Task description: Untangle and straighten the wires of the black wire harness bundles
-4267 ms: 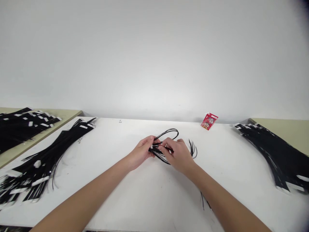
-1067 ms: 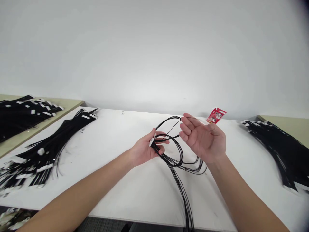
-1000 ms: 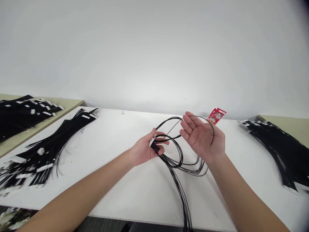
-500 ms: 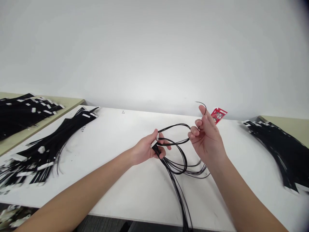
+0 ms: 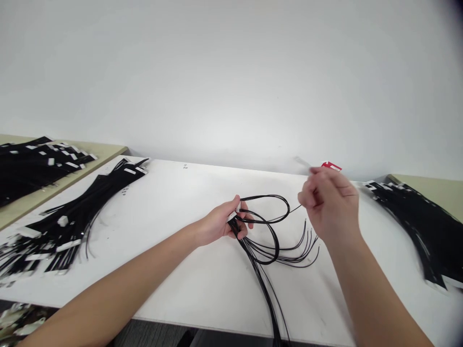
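Right hand (image 5: 331, 207) has moved rightward, blurred, fingers curled around one thin wire (image 5: 295, 208); left hand (image 5: 221, 220) grips a white connector (image 5: 232, 216) on the black cable bundle (image 5: 265, 288), which runs past the near edge of the tabletop (image 5: 202, 291)

White tbl (image 5: 173, 284) held blk cable bundle (image 5: 92, 202) at L, 2nd bundle (image 5: 412, 226) at R (both w/ white connectors (image 5: 68, 246)).

Cable piles (image 5: 103, 190) on the table (image 5: 162, 202) left and right of the hands (image 5: 218, 222), packet (image 5: 326, 165) behind.
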### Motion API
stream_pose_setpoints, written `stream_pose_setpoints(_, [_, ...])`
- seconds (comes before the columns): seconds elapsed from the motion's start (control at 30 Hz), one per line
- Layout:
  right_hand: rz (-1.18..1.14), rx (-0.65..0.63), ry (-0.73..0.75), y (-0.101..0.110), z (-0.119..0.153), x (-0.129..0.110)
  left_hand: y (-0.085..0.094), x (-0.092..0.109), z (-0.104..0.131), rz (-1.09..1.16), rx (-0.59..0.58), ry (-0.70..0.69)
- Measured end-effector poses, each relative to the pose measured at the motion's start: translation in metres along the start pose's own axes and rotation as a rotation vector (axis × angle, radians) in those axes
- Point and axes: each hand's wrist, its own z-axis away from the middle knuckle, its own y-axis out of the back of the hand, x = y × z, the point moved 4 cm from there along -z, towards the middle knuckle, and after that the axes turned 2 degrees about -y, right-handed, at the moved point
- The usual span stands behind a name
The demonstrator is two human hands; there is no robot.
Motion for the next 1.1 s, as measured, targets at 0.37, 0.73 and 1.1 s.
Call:
stream_pose_setpoints(0.37, [0.895, -0.427, 0.596, -0.036, 0.027, 0.021, -0.005, 0.004, 0.006, 0.062, -0.072, 0.011])
stream_pose_setpoints(0.73, [0.879, -0.367, 0.634, -0.035, 0.027, 0.021, -0.008, 0.006, 0.010, 0.046, -0.086, 0.023])
stream_pose_setpoints(1.1, [0.931, -0.396, 0.729, -0.036, 0.030, 0.025, -0.009, 0.005, 0.010, 0.045, -0.134, 0.025])
